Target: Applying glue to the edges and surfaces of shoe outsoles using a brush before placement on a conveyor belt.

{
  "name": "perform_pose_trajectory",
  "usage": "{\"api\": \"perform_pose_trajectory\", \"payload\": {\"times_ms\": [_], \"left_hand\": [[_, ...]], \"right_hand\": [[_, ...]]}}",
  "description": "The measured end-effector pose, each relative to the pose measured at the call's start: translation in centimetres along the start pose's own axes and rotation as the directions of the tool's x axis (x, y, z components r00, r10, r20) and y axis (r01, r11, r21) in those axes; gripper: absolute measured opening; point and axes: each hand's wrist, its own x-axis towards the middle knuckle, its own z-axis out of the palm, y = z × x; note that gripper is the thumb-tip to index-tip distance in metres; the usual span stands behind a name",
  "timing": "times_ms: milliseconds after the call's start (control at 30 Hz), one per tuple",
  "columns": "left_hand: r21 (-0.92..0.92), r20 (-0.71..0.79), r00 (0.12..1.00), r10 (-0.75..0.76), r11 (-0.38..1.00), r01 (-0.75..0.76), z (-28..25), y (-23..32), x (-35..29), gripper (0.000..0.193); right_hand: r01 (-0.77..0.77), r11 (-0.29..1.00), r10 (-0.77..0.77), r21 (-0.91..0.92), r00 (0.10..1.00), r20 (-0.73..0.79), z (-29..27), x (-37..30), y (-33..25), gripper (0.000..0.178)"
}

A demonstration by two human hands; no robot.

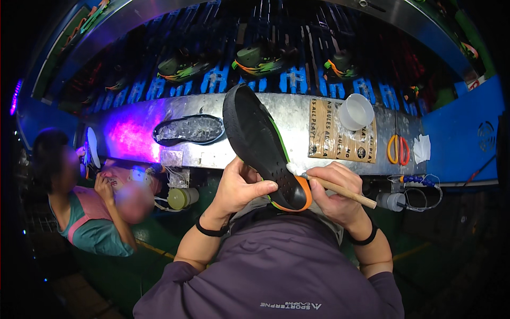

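Observation:
My left hand [240, 187] grips a black shoe sole [258, 141] by its side, thumb over the near end. The sole has a green edge and an orange heel rim, and is tilted up toward the far side. In my right hand [336, 192] is a brush [342, 192] with a wooden handle and white bristles. Its bristles touch the rim of the sole near the heel. On the metal bench [135, 114] to the left lies a black, shoe-shaped tray [189, 129] smeared with white residue.
Brown printed cardboard [340, 151] carries a translucent white cup [356, 112]. Orange-and-red-handled scissors [398, 150] and a crumpled white tissue [422, 148] lie right of it. Beyond the bench, several shoe uppers [264, 59] stand on a blue rack. A co-worker [90, 196] handles a sole at left.

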Motion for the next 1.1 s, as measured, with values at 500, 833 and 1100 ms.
{"api": "perform_pose_trajectory", "payload": {"times_ms": [500,833,1100], "left_hand": [[0.071,0.12,0.992,-0.047,0.997,0.038,-1.4,0.8,0.9,0.07],[0.058,0.157,0.982,-0.106,0.993,0.099,-1.4,0.7,1.7,0.076],[0.034,0.188,0.972,-0.143,0.99,0.139,-1.0,1.1,2.2,0.078]], "right_hand": [[-0.293,0.938,0.234,0.184,0.929,0.286,-2.5,-1.0,1.0,0.011],[-0.191,0.954,0.133,0.23,0.96,0.245,-2.6,-0.7,1.9,0.013],[-0.188,0.954,0.137,0.235,0.967,0.216,-1.0,-0.4,2.5,0.011]]}}
